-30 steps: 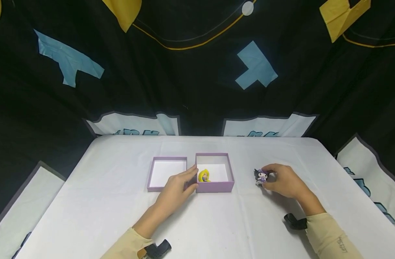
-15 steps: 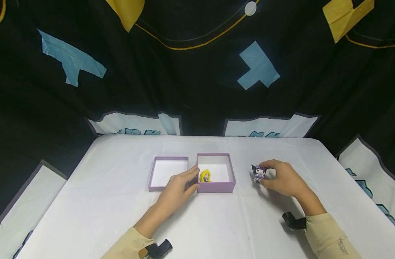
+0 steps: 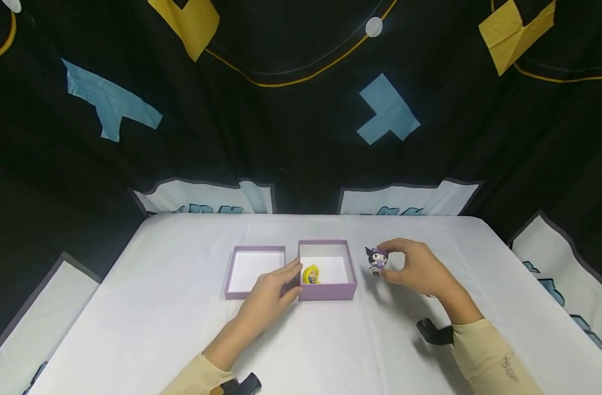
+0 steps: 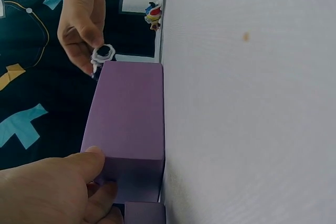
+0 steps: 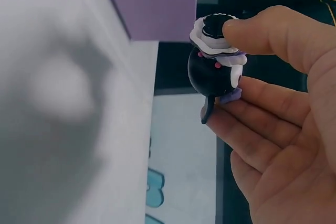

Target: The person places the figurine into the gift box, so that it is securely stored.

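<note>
We have the dark figure [image 3: 377, 261] just right of the box [image 3: 327, 292], upright and seemingly lifted off the table [image 3: 133, 318], pinched between the thumb and fingers of the right hand [image 3: 414, 269]. The yellow figure [image 3: 310, 274] is already in the box, at its near left corner; the dark one is not in. A bright item [image 4: 152, 15], too small to make out, sits to the box's right, seemingly almost hidden by the right hand from above. We judge the work partway along, with these two outside.

The box's right wall stands between the dark figure and the inside, so that rim is our edge to mind. Right of the yellow figure, the box's floor shows bare, giving us room. At the box's left wall, the left hand [image 3: 268, 293] rests with fingers relaxed, touching without wrapping round; the tray [image 3: 236, 295] lies just left of the box.
</note>
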### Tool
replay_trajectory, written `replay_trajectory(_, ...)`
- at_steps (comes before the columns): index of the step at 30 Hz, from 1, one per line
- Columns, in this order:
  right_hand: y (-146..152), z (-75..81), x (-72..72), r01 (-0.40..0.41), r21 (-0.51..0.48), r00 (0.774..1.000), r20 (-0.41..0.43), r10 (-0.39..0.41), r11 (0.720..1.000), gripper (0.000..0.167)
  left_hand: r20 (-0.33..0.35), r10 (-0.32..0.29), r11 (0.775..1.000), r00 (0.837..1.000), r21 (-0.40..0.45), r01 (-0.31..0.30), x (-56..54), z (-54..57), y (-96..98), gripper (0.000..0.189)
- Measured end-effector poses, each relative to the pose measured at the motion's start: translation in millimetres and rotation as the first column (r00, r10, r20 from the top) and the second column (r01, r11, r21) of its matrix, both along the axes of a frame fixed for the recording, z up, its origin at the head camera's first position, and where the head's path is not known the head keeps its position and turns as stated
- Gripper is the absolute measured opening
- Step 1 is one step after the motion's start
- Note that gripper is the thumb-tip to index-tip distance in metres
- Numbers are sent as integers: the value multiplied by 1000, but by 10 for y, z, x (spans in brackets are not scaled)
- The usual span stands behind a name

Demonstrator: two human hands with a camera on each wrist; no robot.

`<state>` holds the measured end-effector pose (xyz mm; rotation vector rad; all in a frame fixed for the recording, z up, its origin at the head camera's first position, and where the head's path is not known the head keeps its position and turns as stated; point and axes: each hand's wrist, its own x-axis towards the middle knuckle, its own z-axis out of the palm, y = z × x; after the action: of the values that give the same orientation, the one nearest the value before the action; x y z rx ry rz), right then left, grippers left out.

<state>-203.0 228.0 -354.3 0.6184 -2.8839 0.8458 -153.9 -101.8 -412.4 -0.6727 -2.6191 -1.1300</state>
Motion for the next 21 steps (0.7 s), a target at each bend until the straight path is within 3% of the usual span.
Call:
replay_trajectory(9,-215,5,-98,-71,-29,996,-58,69,997,47,-19,-1,1000,1000,-10,0,0,-9,0,50)
replay_trajectory(21,-550,-18,-190,-127,-12,991,-45,126,992,49,-20,-1,1000,1000,-23,0,5,-6,-1,50)
